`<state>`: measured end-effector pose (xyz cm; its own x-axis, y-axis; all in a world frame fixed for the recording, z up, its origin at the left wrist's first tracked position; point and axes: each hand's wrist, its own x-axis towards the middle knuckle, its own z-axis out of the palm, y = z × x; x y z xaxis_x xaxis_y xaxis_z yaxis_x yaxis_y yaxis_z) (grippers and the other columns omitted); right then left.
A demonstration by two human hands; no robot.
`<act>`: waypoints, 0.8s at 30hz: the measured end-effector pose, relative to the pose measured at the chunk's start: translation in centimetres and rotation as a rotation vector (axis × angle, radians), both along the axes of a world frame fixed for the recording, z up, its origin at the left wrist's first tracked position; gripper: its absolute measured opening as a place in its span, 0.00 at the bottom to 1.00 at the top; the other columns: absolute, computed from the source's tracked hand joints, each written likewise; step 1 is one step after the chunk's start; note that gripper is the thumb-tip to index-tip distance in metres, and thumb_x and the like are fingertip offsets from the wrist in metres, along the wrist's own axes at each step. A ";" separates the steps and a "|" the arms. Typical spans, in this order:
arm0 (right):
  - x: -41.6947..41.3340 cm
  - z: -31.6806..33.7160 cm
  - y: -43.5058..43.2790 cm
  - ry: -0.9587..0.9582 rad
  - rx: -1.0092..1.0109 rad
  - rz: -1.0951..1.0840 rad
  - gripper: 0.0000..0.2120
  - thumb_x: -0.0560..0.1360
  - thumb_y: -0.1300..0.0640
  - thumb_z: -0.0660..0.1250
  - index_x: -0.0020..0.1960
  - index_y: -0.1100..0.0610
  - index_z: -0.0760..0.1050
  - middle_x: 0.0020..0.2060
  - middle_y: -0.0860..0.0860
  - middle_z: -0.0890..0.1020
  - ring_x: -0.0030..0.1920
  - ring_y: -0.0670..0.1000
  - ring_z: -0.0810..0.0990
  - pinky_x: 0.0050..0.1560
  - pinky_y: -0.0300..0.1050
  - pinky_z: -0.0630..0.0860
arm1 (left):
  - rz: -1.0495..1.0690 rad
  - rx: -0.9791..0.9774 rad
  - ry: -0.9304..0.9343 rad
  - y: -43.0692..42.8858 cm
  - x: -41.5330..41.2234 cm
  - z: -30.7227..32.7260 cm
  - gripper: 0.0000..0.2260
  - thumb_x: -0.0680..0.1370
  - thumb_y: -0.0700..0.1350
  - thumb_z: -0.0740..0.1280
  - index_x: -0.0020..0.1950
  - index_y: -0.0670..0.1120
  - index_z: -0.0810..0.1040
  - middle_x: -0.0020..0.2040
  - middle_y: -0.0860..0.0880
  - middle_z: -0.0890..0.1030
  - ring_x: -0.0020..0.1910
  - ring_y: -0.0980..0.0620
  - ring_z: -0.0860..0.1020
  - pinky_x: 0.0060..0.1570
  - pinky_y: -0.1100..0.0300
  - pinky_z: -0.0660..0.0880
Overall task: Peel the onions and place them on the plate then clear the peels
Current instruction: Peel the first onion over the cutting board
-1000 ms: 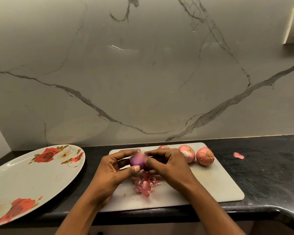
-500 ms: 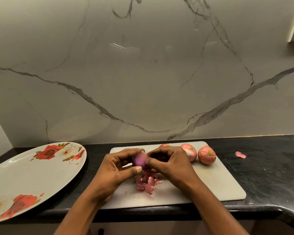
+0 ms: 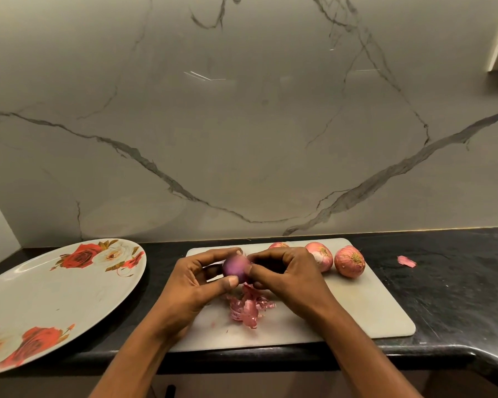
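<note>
- Little had changed from half a second before: the left hand (image 3: 193, 285) and right hand (image 3: 288, 278) still pinched the purple onion (image 3: 235, 267) between fingertips and thumbs, just above the cutting board (image 3: 357, 308).
- The onion was blurred, so its axis could not be told.
- Three unpeeled onions (image 3: 350, 261) lined the board's far edge. One pile of peels (image 3: 246, 307) lay under the hands, one scrap (image 3: 406, 261) on the counter (image 3: 457, 282), and one plate (image 3: 41, 294) at left.

Only the person's two arms show. The left hand (image 3: 196, 285) and the right hand (image 3: 288, 278) are bare, and the left forearm (image 3: 133, 366) and right forearm (image 3: 365, 354) behind them are bare as far as the view reaches. The left thumbnail (image 3: 233, 280) is short and rounded. Knuckle ridges and faint tendon lines mark the back of the right hand.
</note>
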<state>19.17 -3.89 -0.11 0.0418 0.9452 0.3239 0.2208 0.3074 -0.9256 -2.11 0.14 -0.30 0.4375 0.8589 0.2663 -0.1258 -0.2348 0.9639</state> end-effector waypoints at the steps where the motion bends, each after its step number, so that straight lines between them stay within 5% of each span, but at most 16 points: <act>1: 0.0 0.0 0.0 -0.011 0.002 0.001 0.10 0.76 0.54 0.78 0.57 0.52 0.88 0.47 0.47 0.90 0.49 0.49 0.89 0.53 0.51 0.87 | -0.001 -0.001 0.002 0.0 0.0 0.0 0.24 0.73 0.31 0.75 0.69 0.43 0.82 0.64 0.45 0.85 0.64 0.43 0.83 0.58 0.52 0.83; 6: 0.2 0.0 0.1 -0.044 0.025 -0.020 0.12 0.76 0.65 0.74 0.57 0.54 0.88 0.46 0.48 0.90 0.49 0.49 0.89 0.54 0.52 0.86 | -0.007 -0.019 -0.023 -0.1 -0.1 0.3 0.24 0.72 0.34 0.76 0.68 0.43 0.82 0.64 0.46 0.85 0.64 0.44 0.84 0.58 0.55 0.83; 12: 0.0 0.3 -0.2 0.029 -0.013 0.032 0.09 0.75 0.56 0.79 0.55 0.51 0.88 0.47 0.49 0.90 0.49 0.50 0.89 0.53 0.53 0.87 | 0.002 -0.006 -0.017 -0.1 -0.1 0.1 0.23 0.72 0.33 0.75 0.68 0.43 0.82 0.63 0.46 0.85 0.64 0.45 0.84 0.56 0.56 0.83; 17: 0.0 0.3 -0.2 0.011 -0.001 0.029 0.10 0.74 0.56 0.80 0.54 0.50 0.88 0.47 0.48 0.89 0.49 0.50 0.89 0.53 0.53 0.87 | 0.008 0.033 0.029 0.1 -0.2 0.0 0.24 0.73 0.33 0.76 0.69 0.43 0.82 0.65 0.46 0.85 0.66 0.45 0.82 0.61 0.48 0.82; 24: 0.1 0.0 0.2 -0.054 0.026 -0.028 0.13 0.76 0.67 0.72 0.56 0.54 0.88 0.46 0.49 0.90 0.48 0.50 0.89 0.52 0.49 0.87 | 0.003 0.002 -0.011 -0.4 -0.1 0.4 0.24 0.71 0.34 0.75 0.67 0.44 0.82 0.64 0.48 0.85 0.64 0.47 0.84 0.56 0.58 0.83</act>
